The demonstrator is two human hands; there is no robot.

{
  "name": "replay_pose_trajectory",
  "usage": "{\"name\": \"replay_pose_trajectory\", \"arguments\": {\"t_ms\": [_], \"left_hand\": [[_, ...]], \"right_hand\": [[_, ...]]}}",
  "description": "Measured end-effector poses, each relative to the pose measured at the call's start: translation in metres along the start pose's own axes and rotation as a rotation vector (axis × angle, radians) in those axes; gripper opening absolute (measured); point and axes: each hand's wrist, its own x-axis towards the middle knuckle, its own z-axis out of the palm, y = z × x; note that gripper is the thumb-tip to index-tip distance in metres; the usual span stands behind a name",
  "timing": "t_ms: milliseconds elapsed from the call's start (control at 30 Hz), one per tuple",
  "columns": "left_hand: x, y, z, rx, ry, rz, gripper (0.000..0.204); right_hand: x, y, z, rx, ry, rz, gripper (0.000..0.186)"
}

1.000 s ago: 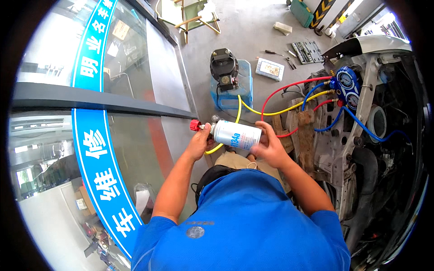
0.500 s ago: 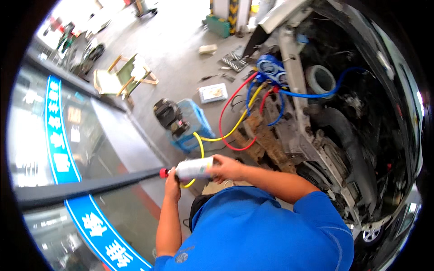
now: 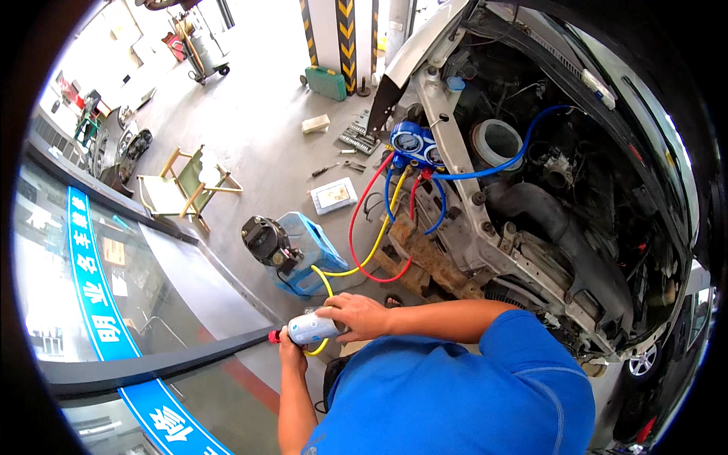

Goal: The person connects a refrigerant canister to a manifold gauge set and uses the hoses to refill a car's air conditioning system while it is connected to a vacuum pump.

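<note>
Head view looks down on a person in a blue shirt (image 3: 455, 387) beside an open engine bay (image 3: 561, 189). Both hands grasp a small white canister (image 3: 312, 327), held lying sideways just above the floor: the right hand (image 3: 356, 315) wraps over its body, and the left hand (image 3: 292, 349) closes round the end with the red valve knob (image 3: 273, 336). One yellow hose (image 3: 371, 250) runs from the canister up to a blue manifold with two round gauges (image 3: 415, 144) hung on the car's front edge; one red hose (image 3: 356, 227) and two blue hoses (image 3: 516, 159) also leave it. A dark pump on a blue stand (image 3: 292, 250) sits just beyond the hands. The concrete floor (image 3: 258, 129) lies open past it, bearing one folding chair (image 3: 189, 186), one flat white box (image 3: 334, 196) and a socket tray (image 3: 358, 136). A glass front with a blue band (image 3: 95, 288) closes the left side. The bonnet's far rim is cut off, and the canister's underside is hidden by fingers.
</note>
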Motion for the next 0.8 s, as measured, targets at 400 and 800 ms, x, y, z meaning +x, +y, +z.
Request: {"name": "replay_pose_trajectory", "arguments": {"t_ms": [400, 800], "left_hand": [[0.031, -0.012, -0.020, -0.178, 0.066, 0.014, 0.039], [0.035, 0.011, 0.049, 0.044, -0.055, 0.099, 0.047]], "right_hand": [[0.022, -0.044, -0.024, -0.066, 0.037, -0.191, 0.079], [-0.005, -0.005, -0.047, 1.026, -0.257, 0.539, 0.058]]}}
